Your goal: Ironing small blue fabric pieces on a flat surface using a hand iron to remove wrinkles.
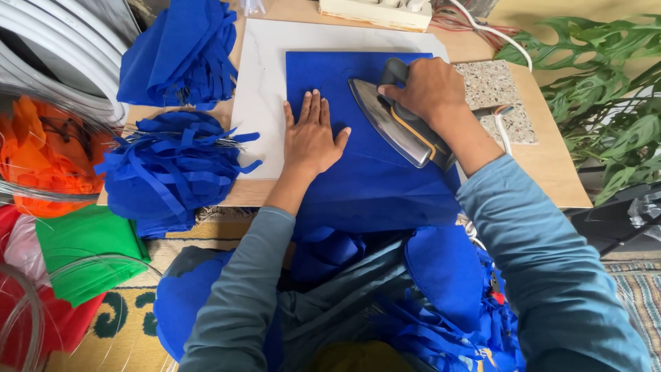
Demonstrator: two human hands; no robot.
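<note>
Right hand [428,88] tilts iron [394,122] near blue cloth's [375,179] far edge

White board [258,103]: bare strip along left edge, passable. Blue strap piles [175,172] crowd low table's [551,165] left edge; power strip [375,12] blocks far edge.

Your arms are covered by long sleeves of plain grey-blue knit fabric, reaching to just above each wrist. The left hand [311,138] and right hand [425,88] are bare: you wear no gloves, rings or watch.
</note>
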